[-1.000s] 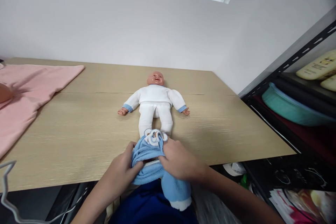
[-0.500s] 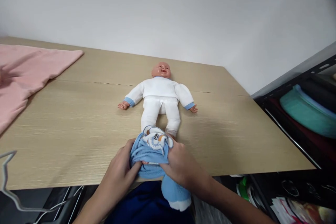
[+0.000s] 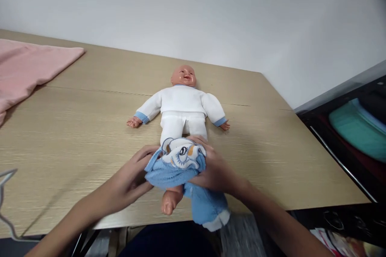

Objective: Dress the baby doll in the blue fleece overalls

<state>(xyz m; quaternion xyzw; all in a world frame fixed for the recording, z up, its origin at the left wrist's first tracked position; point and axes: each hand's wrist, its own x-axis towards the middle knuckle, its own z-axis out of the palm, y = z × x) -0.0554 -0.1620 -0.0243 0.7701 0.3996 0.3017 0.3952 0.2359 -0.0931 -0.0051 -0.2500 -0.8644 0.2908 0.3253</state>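
A baby doll [image 3: 184, 100] in a white top with blue cuffs lies on its back, its head toward the wall. Around its lower legs is a bunched pair of blue doll pants [image 3: 170, 174] with an embroidered cartoon face. One bare doll foot [image 3: 171, 200] pokes out below the cloth; the other foot is hidden. My left hand [image 3: 140, 172] is closed on the left edge of the pants, fingertips behind the fabric. Gripping the right side is my right hand [image 3: 215, 168], with the other blue leg [image 3: 209, 207] and its white cuff hanging beneath it.
The wooden table [image 3: 90, 128] runs back to a white wall. A pink cloth [image 3: 33, 64] lies at the left. A bent white wire [image 3: 6, 196] shows at the lower left. On the right, a dark shelf holds a teal item [image 3: 358, 128].
Both hands have pulled the pants up the doll's legs, away from me. The doll's foot now sticks out of one leg opening.
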